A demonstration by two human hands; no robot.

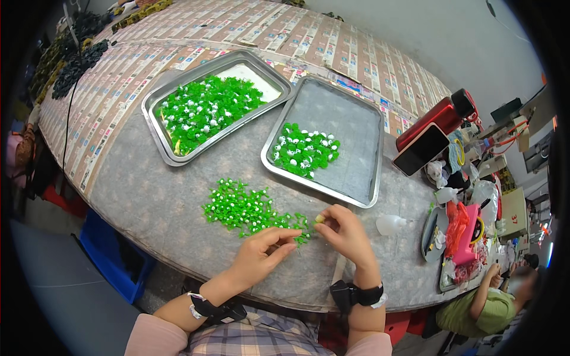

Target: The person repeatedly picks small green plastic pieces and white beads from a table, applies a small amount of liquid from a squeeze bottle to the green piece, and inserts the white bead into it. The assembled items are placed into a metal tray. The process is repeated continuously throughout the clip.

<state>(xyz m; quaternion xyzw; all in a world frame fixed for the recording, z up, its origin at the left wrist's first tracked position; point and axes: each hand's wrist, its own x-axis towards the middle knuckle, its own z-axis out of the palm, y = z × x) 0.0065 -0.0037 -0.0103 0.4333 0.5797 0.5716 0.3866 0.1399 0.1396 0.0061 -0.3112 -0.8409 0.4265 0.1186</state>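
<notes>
A loose heap of small green plastic pieces with white dots (243, 209) lies on the grey table cover. At the near right edge of this heap is my left hand (264, 252), its fingers stretched out and the thumb a little apart, with nothing visible between them. Just to the right, my right hand (347, 234) is pinched at thumb and forefinger. Something small and yellowish shows at those fingertips, too small to name. Beyond the heap, a metal tray (373, 178) holds a cluster of green and white pieces (304, 149). The left metal tray (168, 155) holds a larger pile of them.
A small translucent bottle (389, 225) stands right of my right hand. Farther right are a phone (421, 149) leaning on a red flask (436, 120), a dark plate (435, 234) and a pink holder (468, 234). A co-worker in green (484, 308) sits at the right; a blue bin (116, 255) stands below the left edge.
</notes>
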